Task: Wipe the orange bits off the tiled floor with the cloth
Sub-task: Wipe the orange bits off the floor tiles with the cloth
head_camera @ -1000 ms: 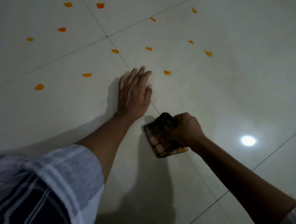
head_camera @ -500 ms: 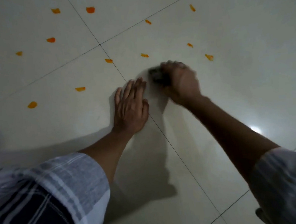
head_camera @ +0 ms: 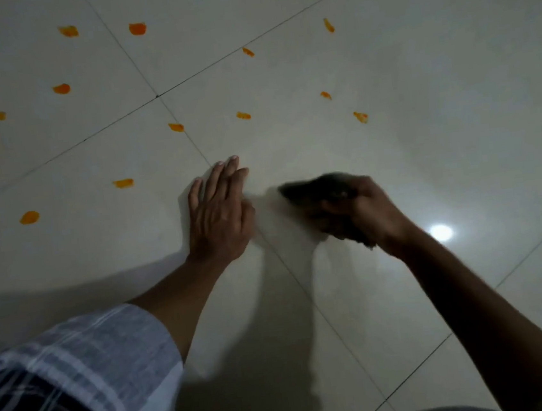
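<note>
1. The tiled floor [head_camera: 425,155] is pale and glossy, with dark grout lines that cross at the upper left; a round bright reflection of a lamp [head_camera: 441,232] lies on the tile just right of the right wrist
2. Many orange bits are spread over the far half of the floor: one [head_camera: 29,217] at the far left, one [head_camera: 123,183] to the left of the left fingers, one [head_camera: 176,127] and one [head_camera: 243,115] beyond the left hand, and two more [head_camera: 361,117] [head_camera: 325,95] beyond the right hand. Nothing stands between the hands and these bits, but all of them are apart from the cloth
3. The cloth [head_camera: 311,189] is dark and blurred; it lies on the floor on the near side of the orange bits, just right of the left hand and not touching it
4. The right hand [head_camera: 357,213] is closed around the cloth, the fingers curled over it, and the cloth sticks out to the left from the fist. The right forearm is bare and comes in from the lower right corner
5. The left hand [head_camera: 220,210] lies flat, palm down on the tile, the fingers straight and close together, holding nothing; its forearm goes back to a checked grey and white sleeve [head_camera: 89,368] at the lower left
6. Dark shadows of both arms fall on the floor near the body
</note>
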